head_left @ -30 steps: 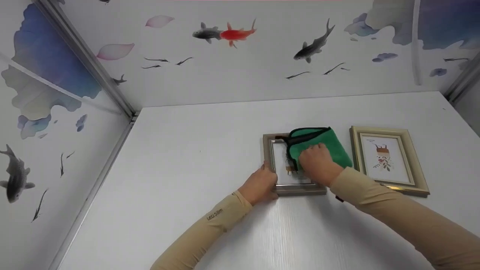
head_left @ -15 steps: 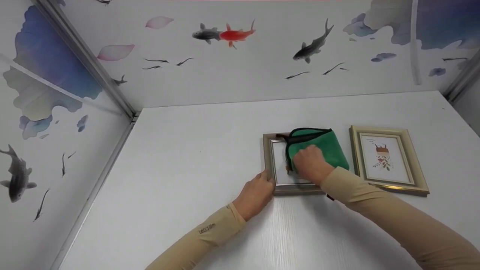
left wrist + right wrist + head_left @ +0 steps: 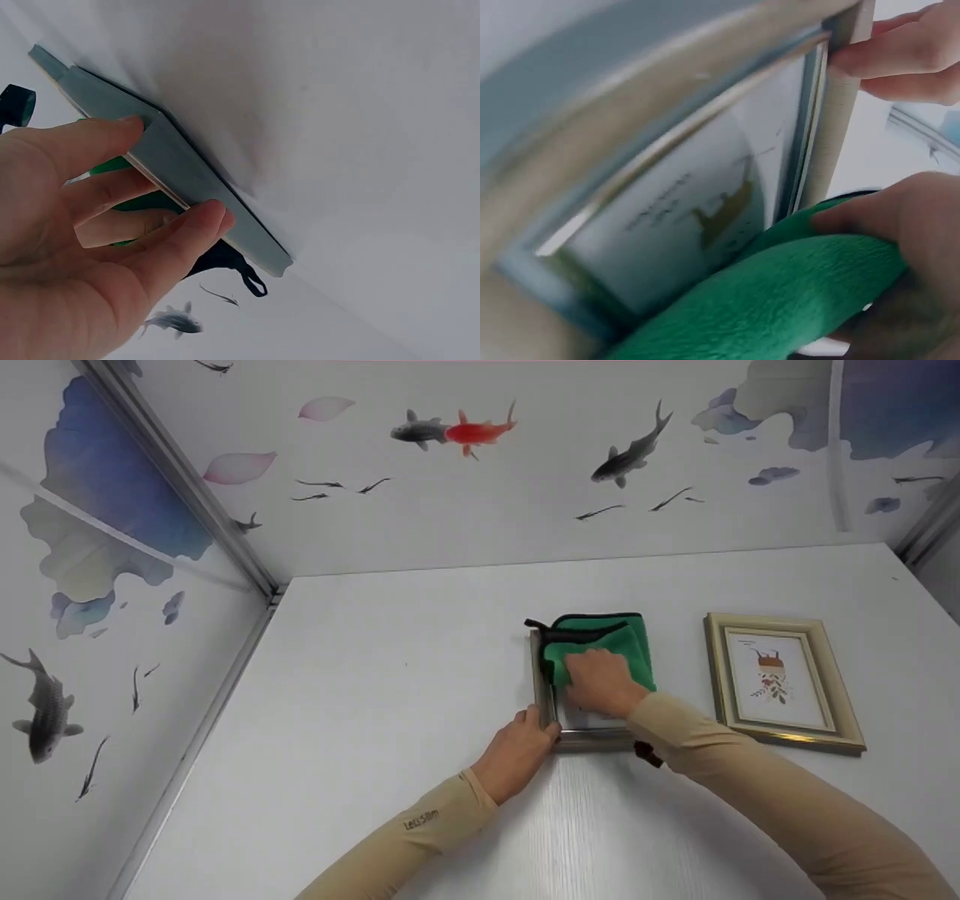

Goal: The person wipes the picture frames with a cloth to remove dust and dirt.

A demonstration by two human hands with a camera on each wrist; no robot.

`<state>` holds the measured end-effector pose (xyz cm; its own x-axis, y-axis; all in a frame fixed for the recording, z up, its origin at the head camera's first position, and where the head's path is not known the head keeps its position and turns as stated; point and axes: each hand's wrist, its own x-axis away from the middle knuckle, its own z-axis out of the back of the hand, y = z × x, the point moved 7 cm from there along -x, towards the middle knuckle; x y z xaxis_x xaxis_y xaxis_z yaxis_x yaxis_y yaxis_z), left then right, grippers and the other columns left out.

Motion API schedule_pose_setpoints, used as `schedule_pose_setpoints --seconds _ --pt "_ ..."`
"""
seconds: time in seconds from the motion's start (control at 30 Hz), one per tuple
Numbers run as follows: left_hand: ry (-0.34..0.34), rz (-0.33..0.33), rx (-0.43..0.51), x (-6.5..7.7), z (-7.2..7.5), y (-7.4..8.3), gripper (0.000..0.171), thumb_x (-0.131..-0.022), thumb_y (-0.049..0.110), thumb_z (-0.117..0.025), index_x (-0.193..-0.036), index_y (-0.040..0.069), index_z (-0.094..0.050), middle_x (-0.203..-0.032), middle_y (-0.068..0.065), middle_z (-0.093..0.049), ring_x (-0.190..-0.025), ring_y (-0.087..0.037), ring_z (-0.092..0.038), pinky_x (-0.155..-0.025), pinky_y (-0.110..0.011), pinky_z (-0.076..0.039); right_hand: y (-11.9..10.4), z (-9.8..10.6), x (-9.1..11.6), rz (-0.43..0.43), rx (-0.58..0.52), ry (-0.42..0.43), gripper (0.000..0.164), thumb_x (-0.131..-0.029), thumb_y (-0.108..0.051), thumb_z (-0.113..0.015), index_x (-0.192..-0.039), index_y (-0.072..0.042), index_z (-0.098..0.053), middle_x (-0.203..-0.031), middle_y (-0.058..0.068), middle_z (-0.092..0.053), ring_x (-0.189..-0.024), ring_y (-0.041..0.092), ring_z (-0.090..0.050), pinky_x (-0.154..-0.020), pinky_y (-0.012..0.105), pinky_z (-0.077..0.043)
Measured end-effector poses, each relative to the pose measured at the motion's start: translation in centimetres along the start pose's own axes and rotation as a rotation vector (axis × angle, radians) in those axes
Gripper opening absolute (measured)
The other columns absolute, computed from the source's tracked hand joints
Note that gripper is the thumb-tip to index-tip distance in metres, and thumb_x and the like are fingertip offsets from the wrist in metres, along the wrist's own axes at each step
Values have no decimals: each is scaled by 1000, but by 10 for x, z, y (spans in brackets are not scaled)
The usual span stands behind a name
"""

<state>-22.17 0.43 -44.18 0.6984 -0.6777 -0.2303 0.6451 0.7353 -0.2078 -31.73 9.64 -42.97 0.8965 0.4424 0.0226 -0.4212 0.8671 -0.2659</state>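
My right hand (image 3: 602, 684) grips a green cloth (image 3: 637, 660) with black trim, bunched against a picture frame (image 3: 592, 741). The cloth covers most of the frame's upper part and hides much of its glass. At the frame's lower left corner, my left hand (image 3: 516, 755) holds the edge. Up close in the left wrist view, fingertips (image 3: 206, 217) press the frame's grey side (image 3: 184, 166), with a black loop of the cloth hanging past it. The right wrist view shows part of a brown printed picture (image 3: 727, 214) behind glass, beside the folded cloth.
A gold picture frame (image 3: 780, 727) with a plant print hangs to the right on the same white panel (image 3: 375, 682). Above and to the left are surfaces printed with fish (image 3: 480, 433) and petals. A metal rail (image 3: 195, 487) runs along the left corner.
My right hand has carried the cloth leftward across the frame, now reaching its upper left corner. The left hand stays at the lower left corner, its grip shifted slightly.
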Motion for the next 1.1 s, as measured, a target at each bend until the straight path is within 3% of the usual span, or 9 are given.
schedule_pose_setpoints --seconds 0.03,0.17,0.33,0.47,0.6,0.77,0.8,0.9,1.1 --pt "-6 2 1 -1 0 0 12 -90 6 -67 -102 10 -66 -92 -11 -52 -76 -17 -58 -56 -17 -51 1 -1 2 27 -37 -8 2 -84 -2 -60 -83 -1 -60 -69 9 -57 -69 27 -55 -59 45 -50" --pt "-38 8 19 -2 0 1 12 -91 5 -66 -101 10 -67 -89 -11 -53 -77 -18 -59 -58 -19 -52 6 -7 10 165 -175 -89 44 -84 6 -57 -128 0 -58 -122 19 -60 -114 42 -51 -89 53 -46" --pt "-42 -6 -26 -3 0 3 9 -89 7 -68 -98 10 -69 -86 -10 -55 -75 -17 -59 -58 -20 -51 13 -9 24 349 -170 -159 58 -81 16 -58 -135 -3 -54 -142 18 -46 -128 43 -40 -101 56 -37" --pt "-33 -7 -46 -5 0 4 9 -89 6 -69 -96 10 -68 -88 -10 -56 -74 -17 -58 -57 -20 -51 18 -3 36 382 -28 -141 57 -78 9 -72 -131 -4 -58 -139 17 -50 -126 41 -44 -99 54 -40" --pt "-45 -7 -31 -7 0 3 14 -88 5 -69 -101 9 -69 -89 -11 -57 -74 -17 -58 -57 -20 -51 19 4 45 278 174 -79 51 -78 -1 -77 -126 -3 -61 -132 21 -55 -119 40 -52 -92 51 -47" --pt "-27 -16 -63 -8 0 3 13 -87 6 -72 -99 9 -70 -83 -9 -56 -71 -14 -57 -53 -17 -50 6 5 54 119 383 25 17 -80 -3 -74 -93 2 -64 -85 17 -64 -80 33 -63 -62 42 -55" --pt "-21 -18 -73 -8 0 3 12 -87 6 -72 -98 10 -70 -83 -8 -56 -70 -14 -57 -53 -17 -50 2 5 56 100 396 47 11 -79 -2 -72 -82 2 -62 -73 14 -60 -69 28 -62 -54 39 -53" --pt "6 -26 -87 -8 -1 3 9 -87 7 -72 -95 10 -70 -80 -8 -56 -69 -14 -57 -51 -18 -50 -11 2 59 73 387 93 29 -77 2 -68 -57 -5 -47 -52 5 -44 -48 18 -48 -41 33 -44" --pt "13 -29 -60 -10 0 3 2 -89 7 -69 -90 8 -70 -78 -8 -56 -66 -15 -57 -51 -20 -50 -26 0 59 107 203 137 37 -76 -1 -66 -55 -11 -38 -49 -1 -33 -44 15 -39 -38 33 -37"
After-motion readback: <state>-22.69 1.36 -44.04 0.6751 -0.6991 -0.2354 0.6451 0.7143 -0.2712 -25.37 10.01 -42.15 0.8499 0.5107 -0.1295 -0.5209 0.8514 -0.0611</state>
